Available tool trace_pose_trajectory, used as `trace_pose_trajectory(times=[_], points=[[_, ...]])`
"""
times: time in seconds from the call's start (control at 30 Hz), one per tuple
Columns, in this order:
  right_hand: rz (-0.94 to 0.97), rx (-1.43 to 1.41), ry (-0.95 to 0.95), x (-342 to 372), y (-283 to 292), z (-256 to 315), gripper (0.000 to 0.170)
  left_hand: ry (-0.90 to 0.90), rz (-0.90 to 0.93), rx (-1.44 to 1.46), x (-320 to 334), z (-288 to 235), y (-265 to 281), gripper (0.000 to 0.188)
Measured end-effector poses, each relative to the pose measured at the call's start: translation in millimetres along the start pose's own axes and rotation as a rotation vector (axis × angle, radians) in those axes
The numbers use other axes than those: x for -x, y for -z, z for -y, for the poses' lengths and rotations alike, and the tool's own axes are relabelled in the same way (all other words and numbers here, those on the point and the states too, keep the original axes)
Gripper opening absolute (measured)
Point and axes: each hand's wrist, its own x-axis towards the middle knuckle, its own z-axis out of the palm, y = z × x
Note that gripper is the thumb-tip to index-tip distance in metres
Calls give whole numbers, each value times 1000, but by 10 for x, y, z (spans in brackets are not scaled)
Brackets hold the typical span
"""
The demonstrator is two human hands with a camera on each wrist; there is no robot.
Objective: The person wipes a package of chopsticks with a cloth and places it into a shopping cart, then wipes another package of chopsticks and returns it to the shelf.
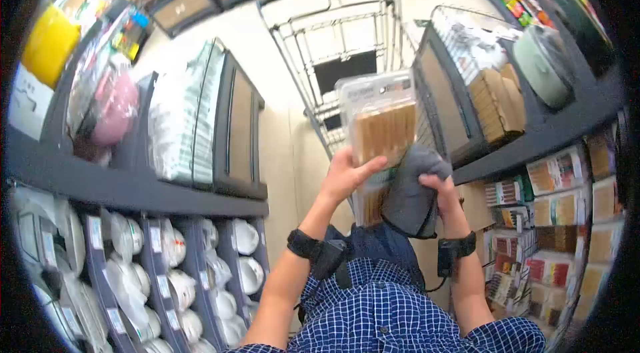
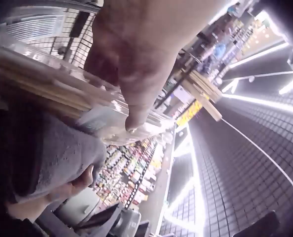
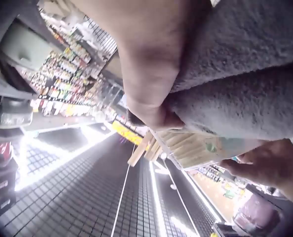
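Observation:
My left hand (image 1: 348,176) grips the left edge of a clear plastic pack of light wooden sticks (image 1: 385,130), thumb across its front. A folded dark grey fuzzy cloth (image 1: 415,193) is held in my right hand (image 1: 443,196), against the pack's lower right side. In the left wrist view, my left thumb presses on the clear pack (image 2: 52,89), and the grey cloth (image 2: 62,153) lies beside it. The right wrist view has the cloth (image 3: 235,94) under my right hand (image 3: 151,74), with the pack (image 3: 191,148) behind it.
A wire shopping cart (image 1: 333,33) stands ahead in the aisle. Shelves flank both sides: wrapped bowls (image 1: 183,290) at lower left, a pink wrapped item (image 1: 115,106) above, hanging packs (image 1: 557,210) at lower right, and a pale green pan (image 1: 541,66) at upper right.

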Motion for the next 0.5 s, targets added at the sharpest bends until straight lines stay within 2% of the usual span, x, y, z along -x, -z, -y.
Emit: trace_pose_trajectory(times=[0.03,0.07,0.1,0.2,0.3,0.37,0.47,0.5], points=[[-41,-96,-65,137,-103,147,54,-12,28,-26,45,-78,-77,43],[-62,-72,-33,236,-117,195,57,-126,1,-7,65,-103,-169,38],[-89,-45,-7,336,-95,233,60,-161,1,25,83,-105,-267,36],[-232,180,137,628,35,336,59,-227,-6,134,221,-164,-532,27],[-449,301,243,947,159,562,55,-336,72,-164,276,-190,-649,29],[-682,716,433,1189,172,812,52,-285,217,-88,308,-225,-764,29],[-942,952,564,1526,270,984,48,-131,454,-117,398,-373,-1023,28],[-1013,1052,602,1652,277,1037,47,-167,536,-124,432,-406,-1141,28]])
